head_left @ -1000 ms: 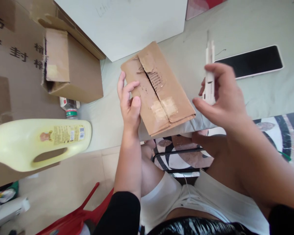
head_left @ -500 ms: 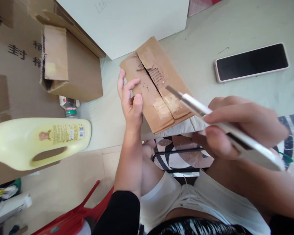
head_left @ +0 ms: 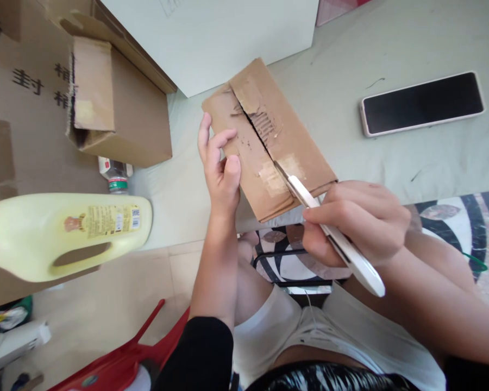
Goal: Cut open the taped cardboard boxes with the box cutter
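A small brown cardboard box (head_left: 285, 127) lies tilted on the pale cloth surface, with a dark slit between its flaps and torn paper and tape patches around it. My left hand (head_left: 222, 165) grips the box's left edge, thumb and fingertips resting on the top. In my right hand (head_left: 354, 220) is a white utility knife (head_left: 342, 244), held much like a pen. Its blade points up and left, and the tip meets the slit near the lower tape patch. How deep the tip goes I cannot tell.
On the right lies a phone (head_left: 424, 103) with a dark screen. A pale yellow jug (head_left: 36, 231), a small bottle (head_left: 117, 176) and an opened cardboard carton (head_left: 134, 108) are on the left. Behind the box stands a white box (head_left: 228, 38). A red chair (head_left: 146, 347) is at lower left.
My right hand has moved left and brought the knife from above the box's right side down to the slit. My left hand keeps its grip on the box.
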`<action>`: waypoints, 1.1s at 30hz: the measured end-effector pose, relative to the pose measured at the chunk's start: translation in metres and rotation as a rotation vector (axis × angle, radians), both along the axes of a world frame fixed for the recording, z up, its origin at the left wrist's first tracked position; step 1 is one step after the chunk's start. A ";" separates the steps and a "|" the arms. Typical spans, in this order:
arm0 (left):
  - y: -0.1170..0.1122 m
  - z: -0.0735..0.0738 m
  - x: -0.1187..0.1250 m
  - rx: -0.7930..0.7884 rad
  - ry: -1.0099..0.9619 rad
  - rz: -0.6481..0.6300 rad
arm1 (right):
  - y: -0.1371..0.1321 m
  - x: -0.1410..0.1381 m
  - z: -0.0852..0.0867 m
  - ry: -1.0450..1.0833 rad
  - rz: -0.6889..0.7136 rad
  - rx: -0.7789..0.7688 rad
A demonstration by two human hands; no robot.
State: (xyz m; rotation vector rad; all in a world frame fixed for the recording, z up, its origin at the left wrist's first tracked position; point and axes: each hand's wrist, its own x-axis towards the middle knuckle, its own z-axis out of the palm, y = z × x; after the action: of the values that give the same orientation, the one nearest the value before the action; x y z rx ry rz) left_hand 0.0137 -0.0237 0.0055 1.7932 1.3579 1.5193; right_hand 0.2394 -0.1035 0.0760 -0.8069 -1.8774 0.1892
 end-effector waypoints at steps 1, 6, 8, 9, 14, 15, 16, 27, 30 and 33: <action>0.000 0.000 0.000 -0.001 0.000 -0.001 | -0.001 -0.001 0.001 -0.004 -0.012 -0.011; 0.000 0.000 0.000 0.012 0.003 -0.013 | -0.003 -0.002 0.007 -0.074 -0.059 -0.086; 0.000 -0.001 0.000 0.013 -0.002 -0.012 | -0.004 -0.002 0.008 -0.080 -0.063 -0.117; 0.000 -0.001 0.000 0.006 -0.002 -0.012 | -0.004 -0.002 0.008 -0.074 -0.063 -0.125; 0.000 0.000 -0.001 -0.017 0.016 -0.008 | -0.004 -0.001 0.005 0.046 -0.034 -0.053; 0.000 0.000 -0.001 -0.020 0.015 -0.009 | -0.004 -0.001 0.006 0.063 -0.024 -0.043; 0.000 0.000 -0.001 -0.021 0.015 -0.010 | -0.005 0.000 0.006 0.066 -0.011 -0.042; -0.005 0.006 0.003 -0.012 0.001 0.013 | -0.004 0.000 0.007 0.084 0.032 -0.040; -0.005 0.007 0.004 0.001 -0.017 0.010 | -0.004 -0.002 0.005 0.129 0.025 -0.061; -0.005 0.008 0.006 0.007 -0.043 -0.002 | -0.009 0.001 0.010 0.121 0.023 -0.100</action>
State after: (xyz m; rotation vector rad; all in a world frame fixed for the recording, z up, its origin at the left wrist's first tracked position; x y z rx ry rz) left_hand 0.0194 -0.0290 0.0132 1.7552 1.3316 1.5544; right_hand 0.2408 -0.1125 0.0857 -0.8237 -1.7749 0.3407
